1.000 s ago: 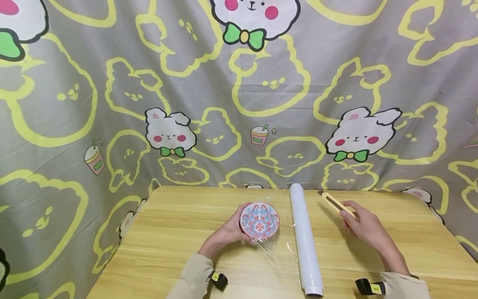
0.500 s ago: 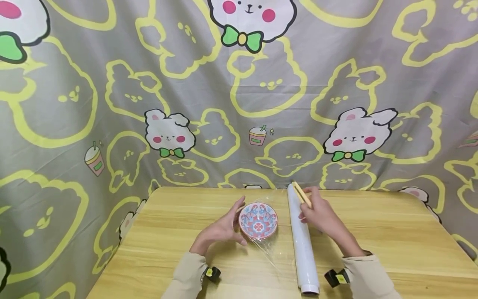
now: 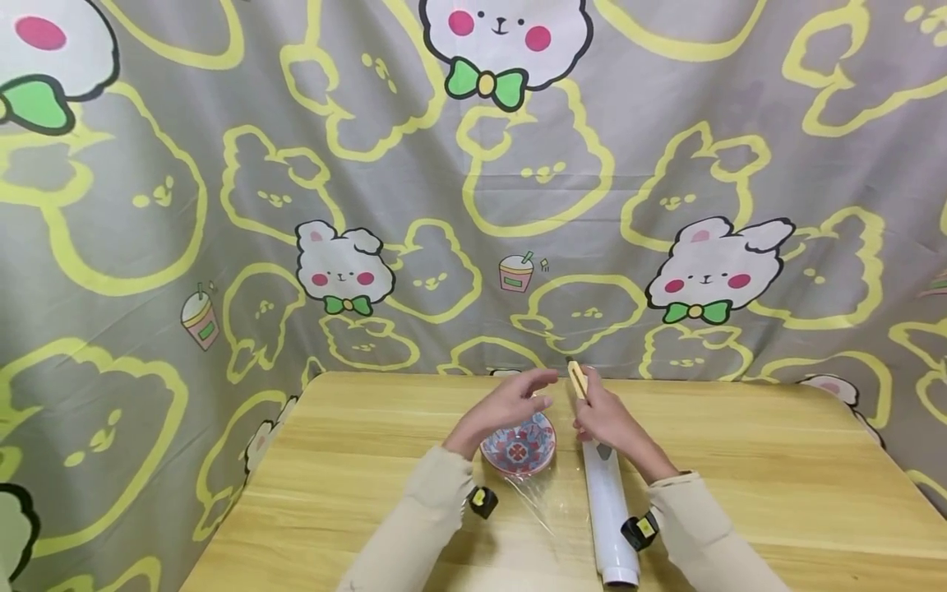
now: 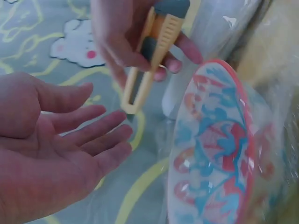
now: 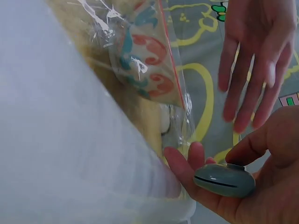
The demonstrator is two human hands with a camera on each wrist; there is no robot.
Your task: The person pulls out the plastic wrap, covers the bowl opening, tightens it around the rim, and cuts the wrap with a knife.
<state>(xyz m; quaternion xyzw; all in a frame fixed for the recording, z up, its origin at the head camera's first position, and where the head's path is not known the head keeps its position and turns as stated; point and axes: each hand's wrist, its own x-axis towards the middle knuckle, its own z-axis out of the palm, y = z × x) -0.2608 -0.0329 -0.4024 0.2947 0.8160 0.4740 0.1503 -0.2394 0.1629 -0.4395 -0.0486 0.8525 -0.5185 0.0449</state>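
In the head view a patterned red, white and blue bowl (image 3: pixel 518 454) stands on the table with clear cling film (image 3: pixel 538 503) over and around it. My left hand (image 3: pixel 510 407) is above the bowl's far side, fingers extended and holding nothing. To the right, my right hand (image 3: pixel 612 426) grips a yellow utility knife (image 3: pixel 578 380) at the far end of the cling film roll (image 3: pixel 611 518). The left wrist view has the knife (image 4: pixel 152 60) with its tip near my left fingertips. From the right wrist, the bowl (image 5: pixel 147 60) shows through film beside the roll (image 5: pixel 70 135).
The wooden table (image 3: pixel 348 460) ends at a grey curtain (image 3: pixel 414 189) with yellow outlines and cartoon rabbits, hanging close behind its far edge and along the left side.
My left hand has let go of the bowl and risen over its far side. The right hand has carried the utility knife leftward to the roll's far end.
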